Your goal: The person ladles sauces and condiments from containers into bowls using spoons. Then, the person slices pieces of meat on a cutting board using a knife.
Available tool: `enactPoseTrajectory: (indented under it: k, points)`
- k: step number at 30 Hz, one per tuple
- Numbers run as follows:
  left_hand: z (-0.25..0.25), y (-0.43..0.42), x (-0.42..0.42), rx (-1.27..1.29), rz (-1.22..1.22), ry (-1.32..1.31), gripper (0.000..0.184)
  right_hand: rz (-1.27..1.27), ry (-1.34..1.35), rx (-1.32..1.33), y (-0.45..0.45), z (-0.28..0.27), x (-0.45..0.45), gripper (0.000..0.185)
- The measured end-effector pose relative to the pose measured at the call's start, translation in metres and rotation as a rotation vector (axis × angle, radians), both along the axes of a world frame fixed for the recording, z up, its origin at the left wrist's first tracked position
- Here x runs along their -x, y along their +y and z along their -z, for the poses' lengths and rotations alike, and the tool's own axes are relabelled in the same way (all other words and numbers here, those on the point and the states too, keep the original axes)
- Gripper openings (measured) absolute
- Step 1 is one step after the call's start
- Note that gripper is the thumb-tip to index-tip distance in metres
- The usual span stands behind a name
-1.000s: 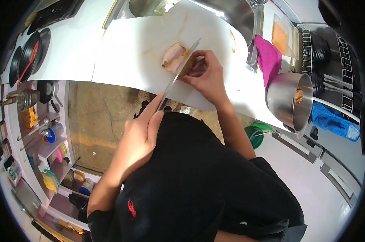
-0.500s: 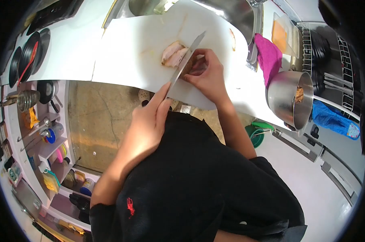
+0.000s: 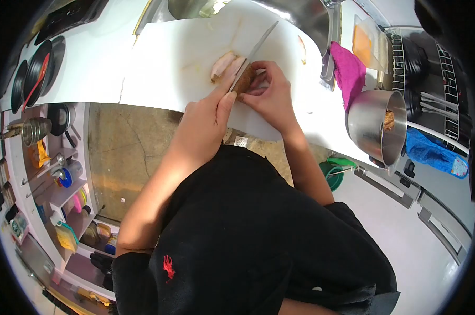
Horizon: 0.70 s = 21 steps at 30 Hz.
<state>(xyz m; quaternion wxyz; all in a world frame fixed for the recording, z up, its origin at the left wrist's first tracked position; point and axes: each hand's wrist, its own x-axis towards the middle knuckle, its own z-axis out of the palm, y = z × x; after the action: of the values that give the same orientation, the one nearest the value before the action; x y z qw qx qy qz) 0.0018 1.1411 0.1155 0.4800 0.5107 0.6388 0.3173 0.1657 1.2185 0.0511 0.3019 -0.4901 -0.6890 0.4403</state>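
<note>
Gripping knife [image 3: 255, 54] in L hand [image 3: 196, 128], head view, w/ fingers wrapped round handle, thumb along near side. Angling blade up + away to the R, right up against brown-crusted meat chunk [image 3: 244, 80] on white board [image 3: 195, 44]. Steadying chunk w/ R hand [image 3: 273, 101], curled fingers on far side, thumb on near side, pinching it; can't tell how tightly, or exact fingertip spots under the curl. Lying just L of blade: pale meat slices [image 3: 224, 67], close together. Near board's R edge, a thin brown strip [image 3: 302, 50]. Beyond board, metal sink [image 3: 300, 14]. Farther R on counter: magenta cloth [image 3: 348, 73] next to steel pot [image 3: 364, 125] w/ brown bits [image 3: 388, 120] inside, plus blue cloth [image 3: 432, 155] past pot. Far L: black pans [image 3: 33, 90] w/ red utensil [image 3: 39, 75] on top.
</note>
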Motion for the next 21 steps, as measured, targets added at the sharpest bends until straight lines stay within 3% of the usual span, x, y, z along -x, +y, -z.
enactPoseTrajectory:
  k: [8, 10, 17, 21]
  points:
    - [-0.022, -0.043, 0.012, 0.287, -0.040, -0.008, 0.040, 0.001, -0.023, -0.013, 0.001, 0.002, 0.001, 0.058]
    - [0.000, -0.035, 0.009, 0.074, -0.039, 0.015, 0.040, 0.004, -0.038, 0.001, 0.001, -0.001, 0.002, 0.058]
    - [0.002, 0.008, -0.001, -0.120, -0.003, 0.040, 0.039, 0.025, -0.006, 0.010, -0.003, -0.004, 0.003, 0.059]
    - [-0.001, -0.035, 0.009, 0.061, -0.041, 0.011, 0.039, 0.045, 0.018, -0.002, -0.003, 0.004, 0.001, 0.059]
